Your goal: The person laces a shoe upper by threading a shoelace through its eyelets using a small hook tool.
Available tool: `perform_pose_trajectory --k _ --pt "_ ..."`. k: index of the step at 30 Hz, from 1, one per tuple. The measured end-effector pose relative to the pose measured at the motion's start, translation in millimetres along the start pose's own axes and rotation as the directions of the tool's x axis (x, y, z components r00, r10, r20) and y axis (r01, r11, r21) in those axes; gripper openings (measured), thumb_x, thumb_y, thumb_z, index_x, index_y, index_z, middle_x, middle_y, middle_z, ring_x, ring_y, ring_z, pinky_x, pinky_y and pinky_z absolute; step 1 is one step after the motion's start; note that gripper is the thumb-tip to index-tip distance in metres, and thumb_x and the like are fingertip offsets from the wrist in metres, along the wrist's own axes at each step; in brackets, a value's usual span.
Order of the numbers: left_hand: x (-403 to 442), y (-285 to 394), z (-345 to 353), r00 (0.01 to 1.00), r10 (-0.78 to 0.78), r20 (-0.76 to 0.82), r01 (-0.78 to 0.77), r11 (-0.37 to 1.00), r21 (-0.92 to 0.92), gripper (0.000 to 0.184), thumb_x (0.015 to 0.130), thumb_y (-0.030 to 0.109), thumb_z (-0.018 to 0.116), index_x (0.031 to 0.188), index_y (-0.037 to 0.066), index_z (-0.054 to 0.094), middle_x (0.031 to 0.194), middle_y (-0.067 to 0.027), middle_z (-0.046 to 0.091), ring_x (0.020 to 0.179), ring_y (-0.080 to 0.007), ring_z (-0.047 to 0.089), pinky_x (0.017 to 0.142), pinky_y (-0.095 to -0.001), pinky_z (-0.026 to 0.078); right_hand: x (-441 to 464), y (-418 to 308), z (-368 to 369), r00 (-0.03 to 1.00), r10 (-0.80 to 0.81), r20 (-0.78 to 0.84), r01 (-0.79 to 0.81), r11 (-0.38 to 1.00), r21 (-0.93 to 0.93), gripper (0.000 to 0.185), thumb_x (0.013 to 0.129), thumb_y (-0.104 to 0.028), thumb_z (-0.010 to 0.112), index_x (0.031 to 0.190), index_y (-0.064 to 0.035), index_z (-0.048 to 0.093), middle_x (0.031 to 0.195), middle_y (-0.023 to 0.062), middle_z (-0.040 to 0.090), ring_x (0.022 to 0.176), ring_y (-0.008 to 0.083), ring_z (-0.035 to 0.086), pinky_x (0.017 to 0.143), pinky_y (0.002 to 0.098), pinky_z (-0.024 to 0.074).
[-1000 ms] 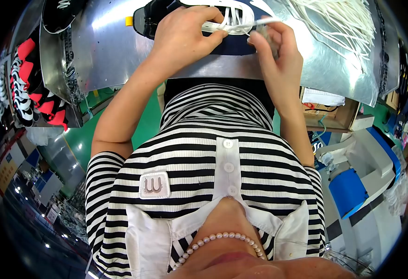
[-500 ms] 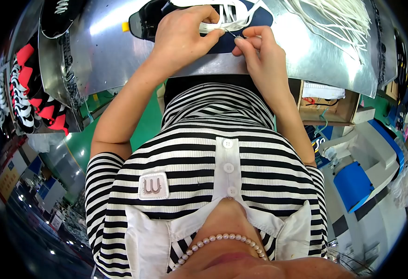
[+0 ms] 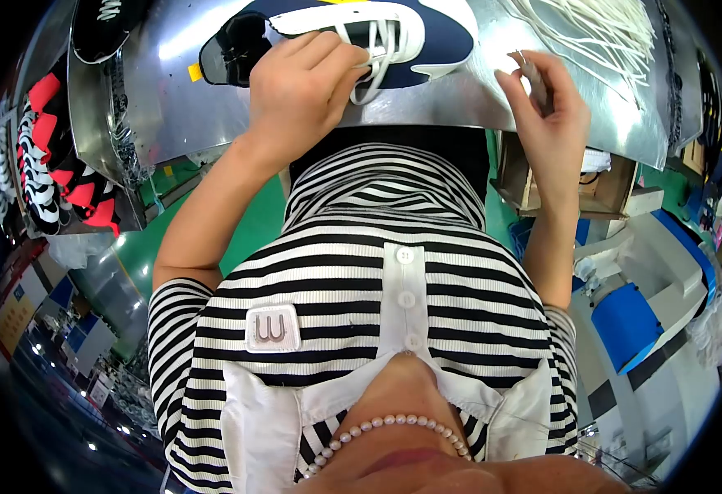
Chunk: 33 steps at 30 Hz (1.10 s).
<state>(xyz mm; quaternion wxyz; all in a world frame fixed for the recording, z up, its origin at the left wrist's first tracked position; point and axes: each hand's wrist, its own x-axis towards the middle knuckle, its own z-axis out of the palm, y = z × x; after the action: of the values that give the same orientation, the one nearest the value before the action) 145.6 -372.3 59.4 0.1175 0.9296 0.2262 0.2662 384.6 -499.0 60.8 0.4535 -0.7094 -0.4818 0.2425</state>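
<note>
A navy and white sneaker (image 3: 447,37) lies on its side at the table's near edge, its toe to the right and its black heel opening to the left. White lace (image 3: 387,59) runs loosely through its eyelets and hangs in a loop below. My left hand (image 3: 307,95) is closed at the eyelets, thumb and forefinger pinching the lace. Off to the right of the toe, my right hand (image 3: 550,111) is raised with curled fingers around what looks like a thin metal tool, mostly hidden; only a small bright tip shows.
Loose white laces (image 3: 599,33) lie in a bundle at the upper right of the metal table (image 3: 171,115). A black shoe (image 3: 102,29) stands at the upper left. Red, black and white shoe parts (image 3: 48,156) fill a side rack. An open wooden drawer (image 3: 608,193) sits below the table.
My right hand has moved right, away from the shoe and lace. My left hand has shifted slightly left and down with the lace, and the shoe has shifted, showing more of its upper.
</note>
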Motion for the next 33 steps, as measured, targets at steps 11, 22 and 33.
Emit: perform_pose_trajectory --k 11,22,33 --pt "-10 2 -1 0.997 0.075 -0.005 -0.074 0.996 0.056 0.016 0.072 0.002 0.075 0.085 0.006 0.067 0.074 -0.0052 0.059 0.067 -0.0238 0.055 0.058 -0.0334 0.046 50 -39 70 0.844 -0.206 0.496 0.341 0.919 -0.198 0.02 0.085 -0.019 0.065 0.102 -0.0099 0.07 0.084 0.008 0.072 0.081 0.0283 0.069 0.071 0.0393 0.0528" --pt "4 1 0 0.994 -0.007 0.113 0.023 0.989 -0.146 0.016 0.075 0.004 0.075 0.087 0.004 0.066 0.075 -0.0078 0.059 0.069 -0.0267 0.058 0.06 -0.0356 0.046 144 -51 1 0.894 -0.438 -0.096 0.387 0.645 0.66 0.016 0.089 0.003 0.065 0.105 0.0006 0.066 0.087 0.006 0.069 0.076 0.0079 0.064 0.071 0.0193 0.0501" --pt "5 -5 -11 0.895 -0.34 0.288 0.436 0.802 -0.408 0.054 0.093 0.024 0.066 0.137 0.004 0.043 0.092 -0.0164 0.07 0.085 -0.0359 0.066 0.076 -0.0386 0.051 45 -21 48 0.952 -0.176 0.251 0.023 0.857 0.514 0.016 0.088 -0.007 0.069 0.102 -0.0003 0.067 0.088 0.0064 0.07 0.082 0.0104 0.067 0.077 0.0241 0.0528"
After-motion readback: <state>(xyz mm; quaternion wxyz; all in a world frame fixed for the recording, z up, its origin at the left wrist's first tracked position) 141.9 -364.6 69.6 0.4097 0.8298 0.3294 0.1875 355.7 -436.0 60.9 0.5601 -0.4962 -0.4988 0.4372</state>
